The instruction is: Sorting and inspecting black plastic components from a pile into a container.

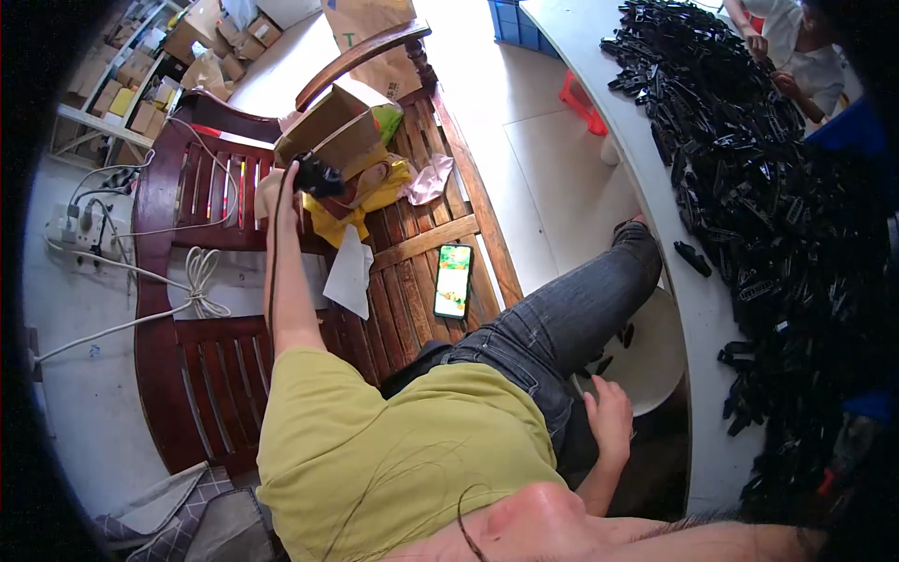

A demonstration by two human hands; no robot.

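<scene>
My left arm reaches up and away over the wooden bench point(426, 253). The fingers of my left hand point(279, 195) are closed on a small black object point(320, 176), whose kind I cannot make out. A dark cord runs along that forearm. Right beside the object stands an open cardboard box point(346, 136), with yellow cloth point(337, 228) below it. Low at my right side, my right hand point(611, 417) hangs with its fingers apart, holding nothing visible. Near its fingertips is a pale round basin point(655, 361) with a few black pieces in it.
A lit phone point(453, 281) and white paper point(350, 273) lie on the bench. Black plastic clips point(721, 122) are heaped on the white table point(698, 318) at right. Another person's hands point(785, 84) work at its far side. Cables point(197, 286) hang over the bench's left back.
</scene>
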